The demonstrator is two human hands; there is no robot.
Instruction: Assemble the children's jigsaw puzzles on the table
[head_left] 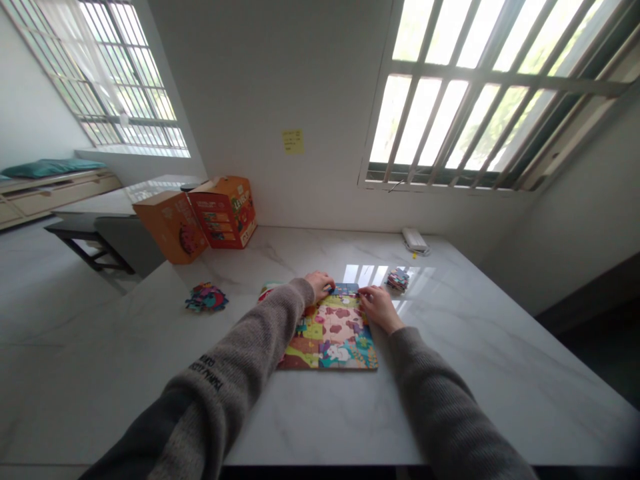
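Observation:
A colourful jigsaw puzzle (340,330) with a spotted cow picture lies flat on the white marbled table. My left hand (321,285) rests at its far edge, fingers curled down; whatever is under the fingertips is too small to make out. At the far right corner of the puzzle is my right hand (379,307), its thumb and fingers close together on the edge. My left sleeve covers the puzzle's left part. A small pile of pieces (398,280) sits beyond my right hand, and a looser pile (207,297) lies to the left.
Two orange boxes, one open-sided (173,225) and one printed (225,212), stand at the table's back left. A white device with a cable (414,240) lies at the back right. The wall with a yellow note (293,141) rises behind the marbled table (320,427).

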